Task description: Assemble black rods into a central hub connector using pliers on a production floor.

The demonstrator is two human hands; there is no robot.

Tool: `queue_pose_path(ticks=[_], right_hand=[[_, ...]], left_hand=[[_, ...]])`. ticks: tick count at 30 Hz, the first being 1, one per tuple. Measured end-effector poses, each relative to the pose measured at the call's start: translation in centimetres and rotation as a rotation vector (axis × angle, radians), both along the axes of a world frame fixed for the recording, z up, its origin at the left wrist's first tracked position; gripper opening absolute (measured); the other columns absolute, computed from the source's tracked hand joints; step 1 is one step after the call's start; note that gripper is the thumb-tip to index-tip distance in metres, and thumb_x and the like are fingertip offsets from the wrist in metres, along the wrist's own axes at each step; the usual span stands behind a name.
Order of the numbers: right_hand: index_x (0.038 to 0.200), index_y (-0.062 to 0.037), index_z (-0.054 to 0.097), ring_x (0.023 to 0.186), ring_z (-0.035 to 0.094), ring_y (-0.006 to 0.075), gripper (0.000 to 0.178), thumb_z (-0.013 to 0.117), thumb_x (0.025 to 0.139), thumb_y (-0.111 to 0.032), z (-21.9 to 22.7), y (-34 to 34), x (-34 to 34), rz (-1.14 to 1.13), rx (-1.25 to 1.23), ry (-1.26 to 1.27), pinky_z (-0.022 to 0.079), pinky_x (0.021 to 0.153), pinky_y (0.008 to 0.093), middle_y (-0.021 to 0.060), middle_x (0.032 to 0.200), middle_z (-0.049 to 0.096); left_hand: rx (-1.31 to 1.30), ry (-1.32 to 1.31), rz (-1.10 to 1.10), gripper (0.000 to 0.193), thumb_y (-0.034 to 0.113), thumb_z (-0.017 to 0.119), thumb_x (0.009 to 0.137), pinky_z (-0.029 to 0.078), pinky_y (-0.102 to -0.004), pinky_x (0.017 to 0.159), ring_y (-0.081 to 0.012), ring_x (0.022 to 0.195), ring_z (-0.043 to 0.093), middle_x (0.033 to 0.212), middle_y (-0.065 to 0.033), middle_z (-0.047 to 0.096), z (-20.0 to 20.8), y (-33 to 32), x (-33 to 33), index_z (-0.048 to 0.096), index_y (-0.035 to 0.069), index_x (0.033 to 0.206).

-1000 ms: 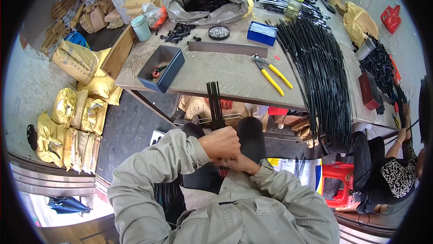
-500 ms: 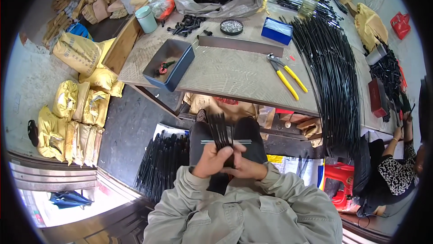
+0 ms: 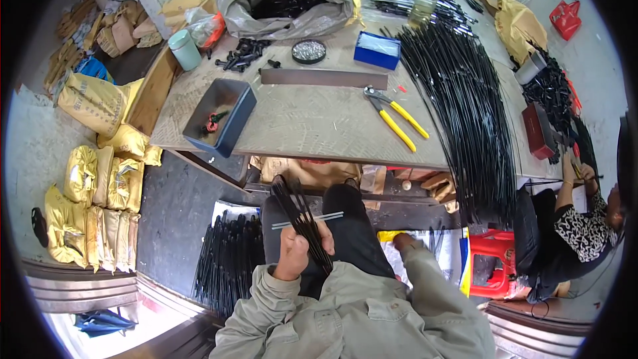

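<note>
My left hand is closed around a bundle of thin black cables, held at a slant above my lap. Two thin pale rods lie across my thighs, passing behind the bundle. My right hand is reaching down at the right of my knees, over a white and yellow sheet or bag. Its fingers are too small and hidden to make out. A few dark thin cables rest on that sheet beside it. On the floor at my left stands a thick bunch of black cables.
The table ahead carries yellow-handled cutters, a grey bin, a metal bar, a blue box and a long heap of black cables. A red stool and another person are at the right.
My right hand has left the bundle and moved down to the right, over the sheet. The left hand keeps the bundle, which now leans more. The whole view has shifted slightly.
</note>
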State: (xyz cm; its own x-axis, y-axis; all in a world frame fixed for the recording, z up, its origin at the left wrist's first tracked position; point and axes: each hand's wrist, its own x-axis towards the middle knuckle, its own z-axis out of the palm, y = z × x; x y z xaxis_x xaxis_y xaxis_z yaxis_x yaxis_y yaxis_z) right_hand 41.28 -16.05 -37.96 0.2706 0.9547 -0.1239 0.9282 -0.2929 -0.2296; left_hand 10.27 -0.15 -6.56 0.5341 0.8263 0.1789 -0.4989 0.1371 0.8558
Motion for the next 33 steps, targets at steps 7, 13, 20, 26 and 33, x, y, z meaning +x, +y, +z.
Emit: queue_pose_path(ticks=[7,13,20,26,33], right_hand=[[0.099,-0.0059,0.063,0.087,0.060,0.0359,0.030,0.060,0.078,-0.027,10.4,7.1,-4.7,0.165,-0.304,0.368,0.048,0.074,0.0425,0.0187,0.094,0.062],[0.086,-0.0037,0.062,0.077,0.060,0.0354,0.026,0.051,0.085,-0.026,20.9,7.4,-4.7,-0.237,0.238,1.875,0.048,0.066,0.0437,0.0170,0.080,0.063],[0.091,0.0024,0.056,0.073,0.063,0.0257,0.017,0.052,0.088,-0.014,25.3,10.4,-8.4,0.074,0.311,0.448,0.049,0.068,0.0332,0.0146,0.082,0.062],[0.098,-0.0012,0.054,0.081,0.057,0.0158,0.016,0.057,0.082,0.001,38.5,19.7,-13.2,0.266,0.647,1.427,0.045,0.073,0.0246,0.0082,0.085,0.056],[0.113,-0.0084,0.054,0.082,0.058,0.0260,0.059,0.072,0.068,-0.042,45.7,24.5,-16.6,1.180,0.472,0.410,0.045,0.077,0.0356,0.0085,0.087,0.058]], left_hand=[[-0.016,0.046,0.040,0.066,0.066,0.044,0.080,0.046,-0.0313,0.050,-0.0207,0.051,0.050,0.060,-0.0111,0.049,0.0,-0.3,-0.1,0.046,0.000,0.083],[-0.015,0.085,0.035,0.070,0.069,0.042,0.078,0.046,-0.0310,0.050,-0.0208,0.052,0.051,0.060,-0.0108,0.049,0.2,-0.1,0.2,0.045,0.000,0.082],[0.045,0.140,0.040,0.077,0.075,0.036,0.075,0.046,-0.0309,0.051,-0.0213,0.053,0.053,0.061,-0.0100,0.050,-0.2,0.3,0.4,0.046,-0.001,0.081],[-0.031,0.085,0.010,0.088,0.078,0.027,0.074,0.046,-0.0283,0.060,-0.0164,0.062,0.055,0.068,-0.0086,0.053,-0.2,0.5,0.0,0.052,-0.005,0.085],[0.012,0.013,0.095,0.075,0.067,0.028,0.085,0.046,-0.0284,0.061,-0.0173,0.064,0.056,0.071,-0.0097,0.056,-1.2,1.2,1.5,0.053,-0.003,0.089]])
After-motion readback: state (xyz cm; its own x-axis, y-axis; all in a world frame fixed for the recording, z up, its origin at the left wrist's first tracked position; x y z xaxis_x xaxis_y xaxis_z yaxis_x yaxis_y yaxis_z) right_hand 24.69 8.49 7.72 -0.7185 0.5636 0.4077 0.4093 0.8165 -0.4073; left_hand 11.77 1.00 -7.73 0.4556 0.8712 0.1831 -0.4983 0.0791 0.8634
